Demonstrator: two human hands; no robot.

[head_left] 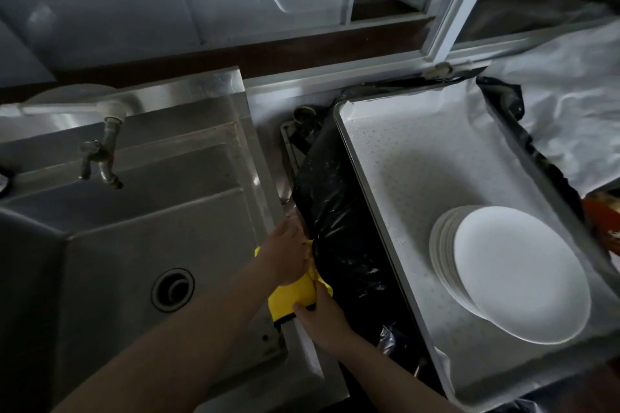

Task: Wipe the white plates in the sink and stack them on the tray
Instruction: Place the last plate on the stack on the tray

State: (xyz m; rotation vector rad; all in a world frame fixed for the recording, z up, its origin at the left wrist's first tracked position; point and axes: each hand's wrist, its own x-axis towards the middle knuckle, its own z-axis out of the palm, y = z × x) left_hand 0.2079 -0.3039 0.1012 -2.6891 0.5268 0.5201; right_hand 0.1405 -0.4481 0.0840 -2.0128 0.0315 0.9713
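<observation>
Both forearms stretched over the sink's right rim: left hand and right hand, fingers curled, gripping a yellow cloth. White plates stacked near right on the tray. No readable writing.

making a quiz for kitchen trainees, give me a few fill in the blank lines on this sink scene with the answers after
1. The stack of white plates stands on the ____.
2. Both hands, left hand and right hand, hold a cloth whose colour is ____.
3. The sink basin holds ____ plates.
4. Between sink and tray lies a plastic bag coloured ____.

Missing words: tray; yellow; no; black
</observation>
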